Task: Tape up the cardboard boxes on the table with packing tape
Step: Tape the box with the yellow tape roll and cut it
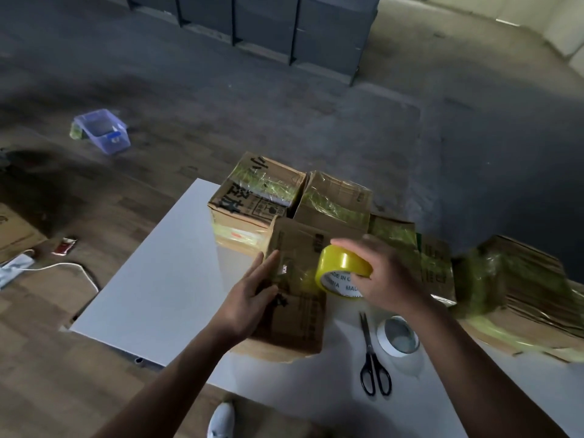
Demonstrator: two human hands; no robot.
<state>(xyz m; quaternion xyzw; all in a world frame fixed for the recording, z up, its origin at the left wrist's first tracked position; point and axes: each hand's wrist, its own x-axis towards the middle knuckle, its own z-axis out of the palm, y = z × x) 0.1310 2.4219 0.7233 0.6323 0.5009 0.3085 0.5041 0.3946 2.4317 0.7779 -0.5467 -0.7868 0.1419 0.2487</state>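
A small cardboard box [295, 311] stands near the front of the white table [151, 279]. My left hand [252, 295] lies flat against its left side, fingers spread. My right hand [382, 273] grips a yellow roll of packing tape [343, 273] over the box's right top edge, and a strip of clear yellowish tape runs from the roll across the box top. Behind it stand two taped boxes, one with black print [252, 197] and a plainer one [335, 200].
Black scissors [373, 365] and a white tape roll [398, 336] lie on the table at the front right. Flattened taped cardboard [521, 295] is piled at the right. On the floor are a clear plastic bin [102, 129], a cable and a shoe [221, 420].
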